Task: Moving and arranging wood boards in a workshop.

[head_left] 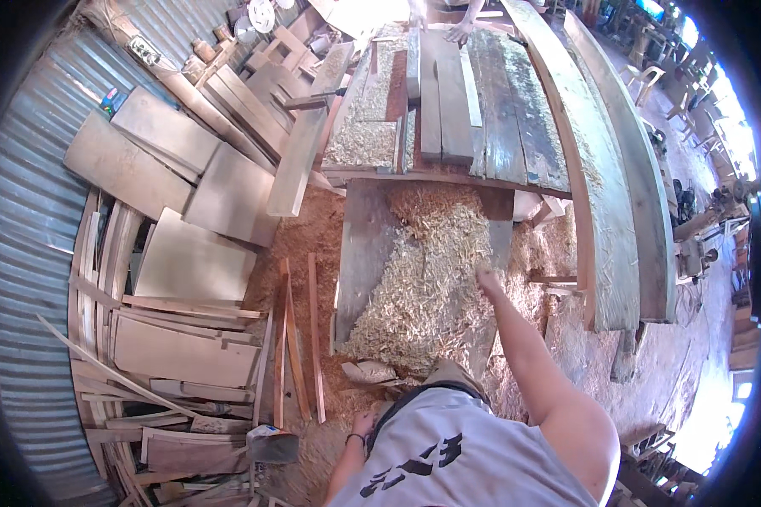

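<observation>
My right hand (487,284) is stretched forward above a heap of pale wood shavings (423,283). Its fingers look curled in, and whatever they may hold is too small to make out. Down by my left hip hangs my left hand (364,422), a dark band at its wrist; its fingers are partly hidden. The shavings cover a broad board (365,241) in front of me. Beyond it stands a workbench (507,118) strewn with shavings, where thick planks (442,101) lie lengthwise.
Another person's hand (460,33) rests at the bench's far end. Two long planks (621,186) run along its right side. To the left, boards (196,266) and offcuts are stacked against a corrugated metal wall (34,279). Thin strips (316,338) stand beside the shavings.
</observation>
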Demonstrator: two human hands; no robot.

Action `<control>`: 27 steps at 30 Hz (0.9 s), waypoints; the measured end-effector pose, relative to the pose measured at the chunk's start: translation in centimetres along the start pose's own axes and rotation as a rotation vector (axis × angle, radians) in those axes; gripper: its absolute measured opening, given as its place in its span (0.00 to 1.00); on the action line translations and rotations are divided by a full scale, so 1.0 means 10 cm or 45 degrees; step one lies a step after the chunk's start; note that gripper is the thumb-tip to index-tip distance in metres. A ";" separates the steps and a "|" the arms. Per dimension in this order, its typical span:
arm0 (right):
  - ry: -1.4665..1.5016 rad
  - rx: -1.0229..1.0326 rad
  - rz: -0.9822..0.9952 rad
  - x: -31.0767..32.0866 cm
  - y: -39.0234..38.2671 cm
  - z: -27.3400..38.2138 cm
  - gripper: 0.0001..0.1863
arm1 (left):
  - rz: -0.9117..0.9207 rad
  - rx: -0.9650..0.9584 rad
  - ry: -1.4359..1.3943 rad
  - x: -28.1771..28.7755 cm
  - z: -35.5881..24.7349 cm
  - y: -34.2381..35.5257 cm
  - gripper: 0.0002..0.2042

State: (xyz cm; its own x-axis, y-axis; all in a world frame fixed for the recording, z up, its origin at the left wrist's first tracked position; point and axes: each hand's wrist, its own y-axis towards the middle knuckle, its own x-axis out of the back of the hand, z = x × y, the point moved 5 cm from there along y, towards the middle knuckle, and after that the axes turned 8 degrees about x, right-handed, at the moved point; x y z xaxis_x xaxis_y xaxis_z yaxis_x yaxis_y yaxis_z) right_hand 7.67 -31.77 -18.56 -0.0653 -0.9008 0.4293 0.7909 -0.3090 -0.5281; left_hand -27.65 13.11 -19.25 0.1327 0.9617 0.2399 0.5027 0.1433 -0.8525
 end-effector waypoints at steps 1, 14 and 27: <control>0.085 0.031 -0.036 0.13 0.17 0.13 0.19 | 0.041 0.086 -0.071 -0.05 0.02 0.06 0.12; 0.431 0.173 -0.242 0.46 1.36 2.05 0.40 | 0.140 0.201 -0.299 -0.35 -1.10 0.26 0.09; 0.268 0.646 -0.308 0.42 1.15 2.22 0.32 | 0.043 -0.323 -0.387 -0.45 -3.34 0.53 0.11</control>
State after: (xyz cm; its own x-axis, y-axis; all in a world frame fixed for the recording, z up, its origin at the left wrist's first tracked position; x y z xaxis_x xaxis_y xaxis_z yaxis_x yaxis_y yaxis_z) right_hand 30.03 -32.36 -6.55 -0.3576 -0.8801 0.3122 0.9270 -0.3752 0.0043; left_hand 2.96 1.77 -9.31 -0.0869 0.9957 0.0332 0.7027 0.0849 -0.7064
